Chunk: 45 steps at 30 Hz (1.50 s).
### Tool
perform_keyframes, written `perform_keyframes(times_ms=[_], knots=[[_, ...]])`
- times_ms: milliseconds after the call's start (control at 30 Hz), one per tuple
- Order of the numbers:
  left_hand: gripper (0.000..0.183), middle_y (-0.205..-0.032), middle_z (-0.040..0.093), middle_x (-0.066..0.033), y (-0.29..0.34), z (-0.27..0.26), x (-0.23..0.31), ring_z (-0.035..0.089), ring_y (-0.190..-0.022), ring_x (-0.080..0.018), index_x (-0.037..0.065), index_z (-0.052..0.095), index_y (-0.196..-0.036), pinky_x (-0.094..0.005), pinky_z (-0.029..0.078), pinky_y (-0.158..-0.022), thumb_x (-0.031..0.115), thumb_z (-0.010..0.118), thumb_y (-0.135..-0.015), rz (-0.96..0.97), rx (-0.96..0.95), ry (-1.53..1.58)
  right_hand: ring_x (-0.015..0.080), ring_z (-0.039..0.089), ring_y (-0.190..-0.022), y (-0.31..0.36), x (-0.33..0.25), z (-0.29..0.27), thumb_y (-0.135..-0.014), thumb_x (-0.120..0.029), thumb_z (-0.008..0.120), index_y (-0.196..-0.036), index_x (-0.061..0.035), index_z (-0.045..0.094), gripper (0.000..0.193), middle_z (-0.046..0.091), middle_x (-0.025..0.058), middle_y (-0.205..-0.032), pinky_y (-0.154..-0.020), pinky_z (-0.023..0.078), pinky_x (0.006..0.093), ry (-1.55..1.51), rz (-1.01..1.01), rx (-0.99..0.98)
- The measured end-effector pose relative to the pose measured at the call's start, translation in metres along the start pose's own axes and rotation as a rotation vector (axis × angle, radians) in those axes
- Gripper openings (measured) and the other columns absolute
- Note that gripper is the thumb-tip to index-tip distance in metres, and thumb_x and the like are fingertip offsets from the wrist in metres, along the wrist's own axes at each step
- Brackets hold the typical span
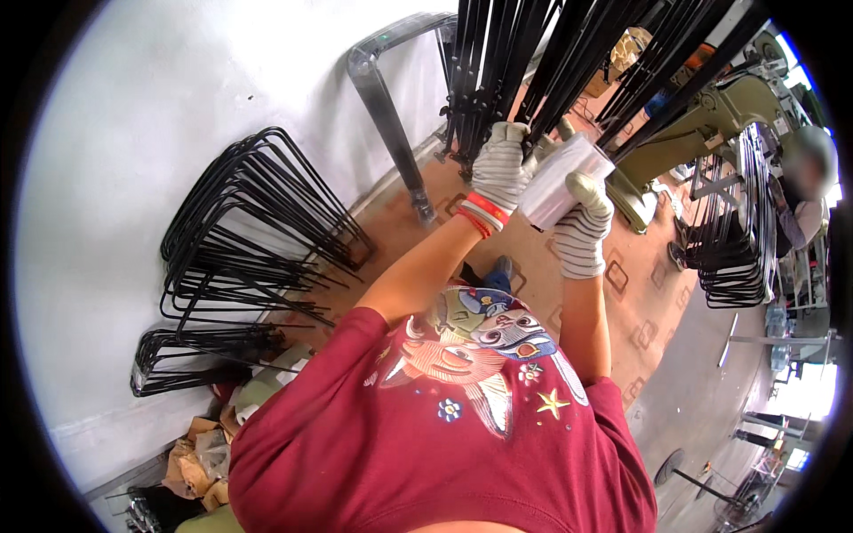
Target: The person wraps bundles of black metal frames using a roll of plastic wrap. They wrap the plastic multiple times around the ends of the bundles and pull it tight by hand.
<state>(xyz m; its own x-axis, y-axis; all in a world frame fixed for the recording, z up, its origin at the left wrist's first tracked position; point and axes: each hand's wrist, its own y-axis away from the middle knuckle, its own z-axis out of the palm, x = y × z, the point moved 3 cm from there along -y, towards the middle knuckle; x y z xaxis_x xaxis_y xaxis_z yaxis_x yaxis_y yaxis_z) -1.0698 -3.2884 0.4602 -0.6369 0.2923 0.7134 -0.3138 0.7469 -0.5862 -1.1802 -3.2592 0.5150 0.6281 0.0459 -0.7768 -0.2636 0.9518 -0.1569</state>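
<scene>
Both my hands wear white gloves with grey stripes. My right hand [586, 222] is closed around a roll of clear plastic film [555, 182], its thumb lying over the roll's end. Just left of the roll, my left hand [500, 169] is closed at the lower end of a group of black metal tubes [555, 84]; its fingertips are partly hidden. More black tubes [484, 71] stand upright behind that hand. A bent tube frame wrapped in clear film [391, 111] leans on the wall to the left.
Several bent black tube frames [240, 213] lean against the white wall [115, 222] at left. An olive-green machine [720, 115] stands at far right, near more stacked frames [733, 240] and another person [804, 186]. Brown paper and plastic scraps [200, 457] lie at lower left.
</scene>
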Motion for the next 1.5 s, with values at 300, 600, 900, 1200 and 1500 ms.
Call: perform_keyframes(times_ms=[300,600,900,1200,1500], knots=[[0.021,-0.079,0.064,-0.0068,-0.005,-0.009,-0.009,0.06,-0.068,-0.0139,0.003,0.062,-0.092,-0.0269,0.049,-0.065,0.015,0.067,-0.076,-0.23,-0.359,0.591,0.0219,0.059,-0.085,0.005,-0.008,-0.006,-0.055,-0.014,0.073,-0.119,0.0006,0.045,0.071,0.059,0.01,-0.095,-0.078,0.048,0.0328,0.111,0.039,-0.033],[0.022,-0.086,0.061,-0.0085,-0.005,0.005,-0.029,0.059,-0.075,-0.0186,0.004,0.062,-0.09,-0.0297,0.048,-0.069,0.013,0.071,-0.072,-0.275,-0.334,0.791,0.0181,0.055,-0.09,0.003,-0.006,-0.002,-0.056,-0.022,0.073,-0.124,-0.0004,0.043,0.077,0.056,0.0068,-0.102,-0.081,0.044,0.0308,0.395,0.205,-0.051],[0.023,-0.08,0.056,-0.0006,0.015,0.01,-0.018,0.053,-0.072,-0.0092,0.005,0.055,-0.091,-0.0219,0.046,-0.068,0.006,0.068,-0.071,-0.3,-0.395,0.811,0.0223,0.057,-0.092,-0.001,-0.016,-0.024,-0.057,-0.018,0.07,-0.118,0.0007,0.047,0.069,0.058,0.0106,-0.104,-0.083,0.046,0.0335,0.209,0.071,-0.066],[0.032,-0.087,0.055,-0.0001,0.026,0.013,-0.027,0.052,-0.078,-0.0088,0.004,0.051,-0.102,-0.0228,0.044,-0.073,0.0,0.061,-0.073,-0.414,-0.388,0.772,0.0196,0.052,-0.102,0.017,-0.038,-0.028,-0.05,-0.025,0.075,-0.125,0.0053,0.04,0.088,0.053,0.0116,-0.115,-0.088,0.043,0.0313,0.185,0.024,-0.097],[0.03,-0.088,0.06,0.0008,0.022,0.015,-0.022,0.055,-0.079,-0.0069,0.006,0.058,-0.102,-0.0219,0.045,-0.073,0.007,0.069,-0.074,-0.47,-0.503,1.077,0.0316,0.044,-0.117,0.019,-0.023,-0.029,-0.05,-0.028,0.073,-0.122,0.0052,0.044,0.084,0.044,0.0189,-0.127,-0.101,0.031,0.0402,0.211,0.019,-0.064]])
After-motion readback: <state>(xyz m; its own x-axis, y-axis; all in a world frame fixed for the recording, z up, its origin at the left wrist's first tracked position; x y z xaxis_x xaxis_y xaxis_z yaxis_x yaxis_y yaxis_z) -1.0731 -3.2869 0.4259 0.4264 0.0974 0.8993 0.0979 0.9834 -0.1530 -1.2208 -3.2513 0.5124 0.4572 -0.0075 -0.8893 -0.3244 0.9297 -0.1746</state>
